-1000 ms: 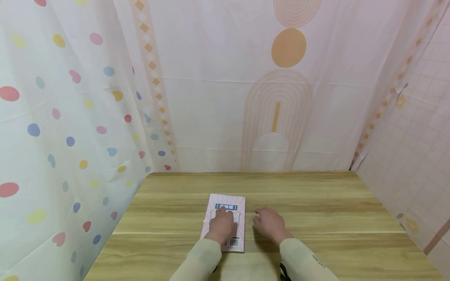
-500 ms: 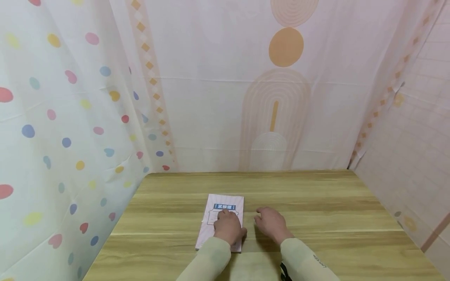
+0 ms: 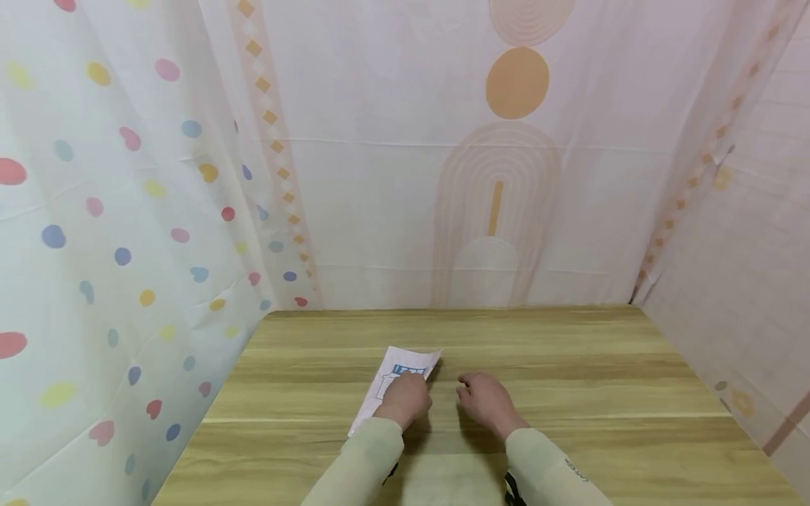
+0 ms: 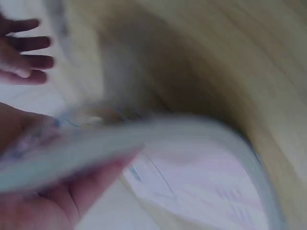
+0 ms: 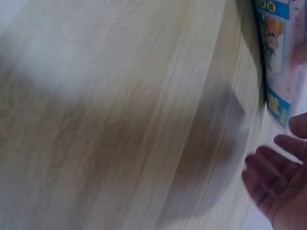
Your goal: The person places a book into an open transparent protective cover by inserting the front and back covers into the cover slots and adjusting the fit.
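Note:
My left hand [image 3: 405, 399] grips a thin pink-covered book [image 3: 405, 357] by its right side. The book has a blue title band, and its right side is tilted up off the table. In the left wrist view the book's page edge [image 4: 192, 128] curves, with fingers and thumb on either side of it; the view is blurred. From the right wrist view, the colourful underside of the book [image 5: 276, 52] shows. My right hand [image 3: 486, 399] hovers just right of the book with its fingers loosely bent, touching nothing. Part of the cover is hidden behind the left hand.
A wood-grain table [image 3: 569, 379] lies under both hands. Behind it hangs a pale curtain [image 3: 380, 211] with arch patterns; a dotted curtain [image 3: 126, 295] closes the left side and a checked one [image 3: 747, 281] the right.
The left hand, earlier lying on the flat book, has slid to its right edge and taken hold of it. The book's right side has come up. The right hand has stayed nearly still.

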`<action>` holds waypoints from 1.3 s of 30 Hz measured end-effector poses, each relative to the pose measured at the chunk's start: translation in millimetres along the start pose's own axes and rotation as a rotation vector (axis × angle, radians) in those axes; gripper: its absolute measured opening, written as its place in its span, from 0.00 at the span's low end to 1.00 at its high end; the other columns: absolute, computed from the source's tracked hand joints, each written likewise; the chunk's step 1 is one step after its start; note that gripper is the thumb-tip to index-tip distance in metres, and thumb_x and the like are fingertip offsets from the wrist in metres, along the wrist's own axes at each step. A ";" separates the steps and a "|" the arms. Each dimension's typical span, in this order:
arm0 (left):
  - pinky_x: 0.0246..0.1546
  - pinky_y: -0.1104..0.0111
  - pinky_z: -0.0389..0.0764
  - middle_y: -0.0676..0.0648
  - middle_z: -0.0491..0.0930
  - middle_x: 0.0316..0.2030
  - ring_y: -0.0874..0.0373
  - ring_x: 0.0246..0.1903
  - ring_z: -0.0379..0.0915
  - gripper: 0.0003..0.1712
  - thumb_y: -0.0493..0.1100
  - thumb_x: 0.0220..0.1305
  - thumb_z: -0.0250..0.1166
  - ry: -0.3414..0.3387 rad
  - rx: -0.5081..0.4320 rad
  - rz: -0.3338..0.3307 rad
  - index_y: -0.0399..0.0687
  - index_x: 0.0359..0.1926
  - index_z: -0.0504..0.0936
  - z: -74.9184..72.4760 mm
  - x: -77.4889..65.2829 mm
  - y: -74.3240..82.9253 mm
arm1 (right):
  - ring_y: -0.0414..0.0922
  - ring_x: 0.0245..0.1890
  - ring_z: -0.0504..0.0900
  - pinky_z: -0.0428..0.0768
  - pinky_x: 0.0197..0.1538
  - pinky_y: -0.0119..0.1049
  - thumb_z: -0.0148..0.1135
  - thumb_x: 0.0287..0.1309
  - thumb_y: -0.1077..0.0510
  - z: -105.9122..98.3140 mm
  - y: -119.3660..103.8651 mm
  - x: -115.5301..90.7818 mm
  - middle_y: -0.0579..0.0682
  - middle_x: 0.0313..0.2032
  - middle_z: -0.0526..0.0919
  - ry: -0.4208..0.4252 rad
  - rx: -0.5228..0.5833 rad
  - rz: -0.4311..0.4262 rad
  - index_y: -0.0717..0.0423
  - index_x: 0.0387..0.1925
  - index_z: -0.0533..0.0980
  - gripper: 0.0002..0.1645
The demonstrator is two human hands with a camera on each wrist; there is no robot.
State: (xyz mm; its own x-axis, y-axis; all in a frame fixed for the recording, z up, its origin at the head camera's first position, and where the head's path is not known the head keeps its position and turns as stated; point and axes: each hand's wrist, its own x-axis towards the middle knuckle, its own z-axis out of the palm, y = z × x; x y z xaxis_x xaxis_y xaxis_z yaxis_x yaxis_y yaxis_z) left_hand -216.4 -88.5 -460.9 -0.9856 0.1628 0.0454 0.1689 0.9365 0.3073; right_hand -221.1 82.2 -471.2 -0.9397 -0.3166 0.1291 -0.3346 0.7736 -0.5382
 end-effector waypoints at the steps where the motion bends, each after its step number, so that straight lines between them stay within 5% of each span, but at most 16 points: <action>1: 0.29 0.57 0.78 0.43 0.78 0.24 0.50 0.25 0.76 0.10 0.37 0.63 0.61 -0.001 -0.061 0.009 0.37 0.24 0.78 -2.1 1.5 -0.1 | 0.59 0.52 0.81 0.77 0.54 0.55 0.55 0.68 0.60 0.2 -0.8 0.4 0.61 0.49 0.84 -0.010 0.037 -0.014 0.67 0.53 0.80 0.18; 4: 0.25 0.59 0.74 0.43 0.75 0.23 0.52 0.23 0.70 0.12 0.38 0.71 0.55 -0.013 -0.296 0.052 0.38 0.30 0.77 -9.7 4.2 1.7 | 0.57 0.50 0.81 0.77 0.55 0.53 0.53 0.71 0.61 -0.5 -3.5 1.8 0.62 0.48 0.83 -0.044 0.170 -0.060 0.68 0.57 0.77 0.20; 8: 0.26 0.63 0.76 0.41 0.79 0.31 0.55 0.26 0.73 0.14 0.39 0.75 0.51 -0.039 -0.606 0.084 0.34 0.50 0.78 -21.8 5.4 6.1 | 0.54 0.39 0.82 0.80 0.45 0.48 0.48 0.74 0.59 -1.7 -5.7 3.8 0.62 0.42 0.83 -0.050 0.354 -0.023 0.68 0.63 0.72 0.23; 13: 0.35 0.61 0.82 0.38 0.80 0.41 0.52 0.34 0.81 0.24 0.43 0.78 0.49 -0.048 -0.979 0.062 0.35 0.68 0.65 -38.8 7.0 10.7 | 0.57 0.49 0.81 0.77 0.53 0.54 0.40 0.78 0.48 -9.5 -2.3 6.1 0.61 0.52 0.81 0.008 0.521 0.161 0.62 0.69 0.67 0.30; 19: 0.37 0.59 0.84 0.39 0.81 0.43 0.51 0.34 0.83 0.25 0.45 0.79 0.46 -0.085 -1.259 -0.011 0.43 0.72 0.60 -43.4 5.5 10.1 | 0.46 0.30 0.82 0.81 0.35 0.39 0.37 0.79 0.47 -25.3 6.5 16.2 0.57 0.37 0.81 0.067 0.848 0.404 0.62 0.71 0.61 0.31; 22: 0.37 0.59 0.84 0.38 0.81 0.42 0.51 0.35 0.83 0.25 0.43 0.79 0.46 -0.078 -1.279 -0.053 0.43 0.72 0.60 -40.2 4.6 5.3 | 0.44 0.36 0.82 0.81 0.38 0.35 0.37 0.78 0.53 -34.9 8.8 19.8 0.57 0.47 0.80 0.124 0.982 0.516 0.59 0.76 0.54 0.30; 26: 0.39 0.59 0.83 0.36 0.80 0.43 0.50 0.36 0.82 0.28 0.34 0.73 0.48 -0.071 -1.216 -0.107 0.37 0.72 0.60 -31.0 5.1 -7.0 | 0.49 0.50 0.78 0.77 0.52 0.40 0.37 0.75 0.59 -39.5 13.4 22.1 0.59 0.62 0.72 0.131 0.997 0.561 0.54 0.78 0.50 0.33; 34: 0.37 0.58 0.82 0.39 0.79 0.37 0.50 0.34 0.78 0.35 0.25 0.64 0.54 -0.111 -0.992 -0.218 0.29 0.72 0.57 -7.5 0.8 -26.4 | 0.62 0.60 0.68 0.66 0.65 0.57 0.41 0.63 0.71 -23.6 30.7 20.0 0.71 0.67 0.62 0.124 0.774 0.528 0.65 0.75 0.54 0.37; 39: 0.35 0.59 0.82 0.40 0.80 0.39 0.51 0.34 0.79 0.34 0.24 0.64 0.53 -0.107 -0.966 -0.236 0.31 0.71 0.59 2.1 -1.8 -30.3 | 0.63 0.59 0.71 0.68 0.63 0.60 0.45 0.66 0.67 -16.0 34.1 19.0 0.72 0.63 0.68 0.134 0.578 0.473 0.68 0.70 0.62 0.31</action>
State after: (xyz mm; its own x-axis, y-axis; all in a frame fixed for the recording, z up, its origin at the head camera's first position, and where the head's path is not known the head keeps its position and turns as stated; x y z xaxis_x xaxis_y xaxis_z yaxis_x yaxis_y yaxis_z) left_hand -219.7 -116.5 -472.3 -0.9792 0.0773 -0.1876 -0.1563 0.3022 0.9404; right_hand -251.5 111.4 -473.7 -0.9867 0.0753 -0.1443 0.1623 0.3880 -0.9073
